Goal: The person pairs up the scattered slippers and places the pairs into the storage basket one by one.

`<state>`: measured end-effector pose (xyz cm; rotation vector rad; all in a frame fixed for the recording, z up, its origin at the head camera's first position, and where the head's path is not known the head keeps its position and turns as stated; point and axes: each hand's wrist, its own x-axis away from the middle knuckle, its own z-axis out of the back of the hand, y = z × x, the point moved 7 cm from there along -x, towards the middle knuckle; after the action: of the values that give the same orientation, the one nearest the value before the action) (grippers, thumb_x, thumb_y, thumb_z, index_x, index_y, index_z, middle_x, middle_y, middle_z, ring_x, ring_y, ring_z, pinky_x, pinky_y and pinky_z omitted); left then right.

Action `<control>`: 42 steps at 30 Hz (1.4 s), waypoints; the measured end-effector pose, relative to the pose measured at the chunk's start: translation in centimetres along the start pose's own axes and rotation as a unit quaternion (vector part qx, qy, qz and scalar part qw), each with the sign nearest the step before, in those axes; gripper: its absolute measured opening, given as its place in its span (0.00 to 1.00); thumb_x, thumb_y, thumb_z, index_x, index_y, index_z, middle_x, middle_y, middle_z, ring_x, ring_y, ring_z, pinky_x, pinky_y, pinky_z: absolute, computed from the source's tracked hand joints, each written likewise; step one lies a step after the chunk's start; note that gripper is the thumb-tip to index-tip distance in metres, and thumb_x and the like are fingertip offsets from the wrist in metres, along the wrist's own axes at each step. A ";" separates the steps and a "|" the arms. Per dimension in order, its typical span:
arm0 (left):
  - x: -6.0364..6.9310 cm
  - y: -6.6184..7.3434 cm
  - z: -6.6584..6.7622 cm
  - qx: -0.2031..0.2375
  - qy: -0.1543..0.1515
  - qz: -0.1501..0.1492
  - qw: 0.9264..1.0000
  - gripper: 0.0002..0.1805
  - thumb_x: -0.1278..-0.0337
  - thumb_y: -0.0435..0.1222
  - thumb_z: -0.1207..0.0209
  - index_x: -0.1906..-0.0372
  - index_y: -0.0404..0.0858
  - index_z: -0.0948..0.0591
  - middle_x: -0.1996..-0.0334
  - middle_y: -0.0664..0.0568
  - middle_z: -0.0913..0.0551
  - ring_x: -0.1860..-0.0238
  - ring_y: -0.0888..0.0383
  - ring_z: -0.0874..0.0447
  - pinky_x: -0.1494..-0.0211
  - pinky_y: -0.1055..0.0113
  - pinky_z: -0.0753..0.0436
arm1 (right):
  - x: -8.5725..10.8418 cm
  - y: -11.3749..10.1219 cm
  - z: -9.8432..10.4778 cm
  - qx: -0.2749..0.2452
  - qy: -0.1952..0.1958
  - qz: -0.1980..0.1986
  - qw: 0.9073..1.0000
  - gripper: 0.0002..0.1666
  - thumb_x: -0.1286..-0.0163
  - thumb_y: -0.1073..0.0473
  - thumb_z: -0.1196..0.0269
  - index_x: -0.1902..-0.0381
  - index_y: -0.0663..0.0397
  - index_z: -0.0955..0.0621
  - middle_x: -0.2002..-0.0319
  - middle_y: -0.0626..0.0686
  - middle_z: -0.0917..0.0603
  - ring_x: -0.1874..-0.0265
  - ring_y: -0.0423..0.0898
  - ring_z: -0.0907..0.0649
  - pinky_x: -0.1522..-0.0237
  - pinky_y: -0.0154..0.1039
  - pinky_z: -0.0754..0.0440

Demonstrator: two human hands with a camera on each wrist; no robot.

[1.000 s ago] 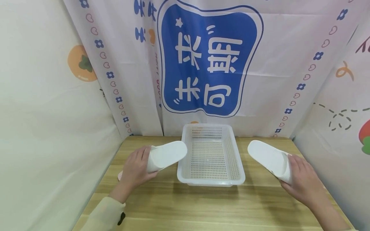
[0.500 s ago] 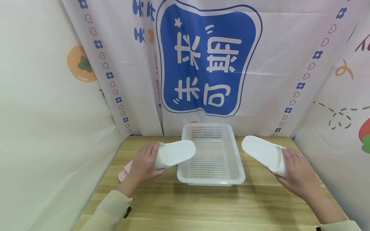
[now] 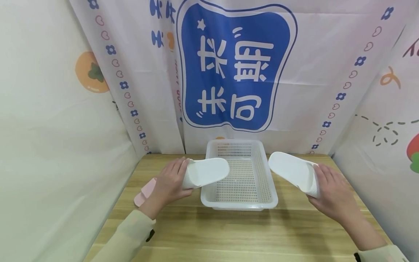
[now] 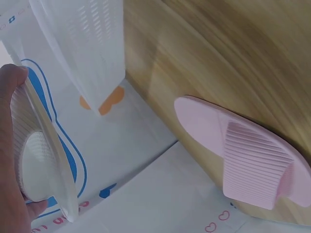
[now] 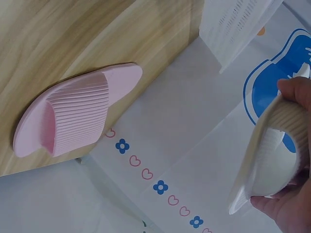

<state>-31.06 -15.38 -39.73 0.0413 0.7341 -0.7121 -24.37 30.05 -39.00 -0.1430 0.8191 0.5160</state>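
Nearest, in front of the basket (image 3: pixel 239 206): one tabletop (image 3: pixel 229 236), finished in pale streaked wood grain. Two cream cloth sleeves (image 3: pixel 126 234) reach in on either side of it, one black band (image 3: pixel 150 235) at each wrist.

Left of the basket, the left hand (image 3: pixel 171 182) is closed about the strap end of the left white slipper (image 3: pixel 211 172), fingers above and thumb below. Right of the basket, the right hand (image 3: pixel 334 194) grips the right white slipper (image 3: pixel 291 170) in like fashion. Both white slippers are smooth-soled, round-ended and finely ribbed across the strap; both are raised off the tabletop, free ends toward the basket. The left one overlaps the basket's left side in the head view, the right one meets its right rim there; contact cannot be determined.

Two pink slippers rest on the tabletop, soles down, broad straps deeply ridged: the left pink slipper (image 4: pixel 255 165) left of the basket, partly covered by the left hand in the head view; the right pink slipper (image 5: pixel 80 114) right of the basket.

The basket itself, one, is white plastic, rectangular with rounded corners, walls and base pierced by rows of slots.

Behind the basket hangs a creased white cloth (image 3: pixel 307 116) bearing one wavy-edged blue panel (image 3: pixel 229 78) with five white characters.
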 end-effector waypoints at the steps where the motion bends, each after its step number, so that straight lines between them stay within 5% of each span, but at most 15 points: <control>1: -0.1 0.1 0.0 0.000 0.000 -0.002 1.000 0.57 0.74 0.60 0.29 0.35 0.29 0.31 0.44 0.34 0.25 0.46 0.39 0.24 0.41 0.47 0.24 | 0.0 0.0 0.0 -0.003 -0.001 0.001 1.000 0.51 0.42 0.35 0.55 0.42 0.79 0.32 0.50 0.75 0.26 0.52 0.73 0.28 0.52 0.69 0.29; 22: -2.0 1.6 -0.3 -0.017 0.008 -0.037 0.999 0.56 0.72 0.60 0.30 0.36 0.28 0.30 0.43 0.34 0.24 0.45 0.38 0.24 0.43 0.45 0.23 | -1.6 -1.9 0.0 -0.027 -0.014 0.023 0.999 0.50 0.42 0.38 0.51 0.39 0.79 0.33 0.46 0.75 0.27 0.47 0.72 0.29 0.46 0.66 0.31; 32: -2.8 2.3 -0.3 -0.019 0.037 -0.058 0.997 0.56 0.75 0.60 0.29 0.38 0.27 0.28 0.45 0.33 0.23 0.47 0.37 0.22 0.45 0.45 0.21 | -2.4 -2.8 -0.3 -0.030 -0.025 0.045 0.998 0.55 0.65 0.51 0.33 0.39 0.78 0.34 0.45 0.75 0.28 0.47 0.72 0.28 0.48 0.68 0.29; 42: -3.6 2.8 -0.9 -0.018 0.028 -0.058 0.998 0.57 0.74 0.61 0.29 0.36 0.29 0.29 0.43 0.34 0.24 0.46 0.38 0.23 0.43 0.44 0.23 | -3.3 -3.8 -0.5 -0.024 -0.020 0.066 0.997 0.54 0.66 0.52 0.32 0.41 0.79 0.33 0.46 0.76 0.27 0.48 0.72 0.27 0.47 0.66 0.29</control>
<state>-31.74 -10.89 -38.71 -0.0141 0.8076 -0.8115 -24.73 25.35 -37.27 -0.1234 0.7815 0.6614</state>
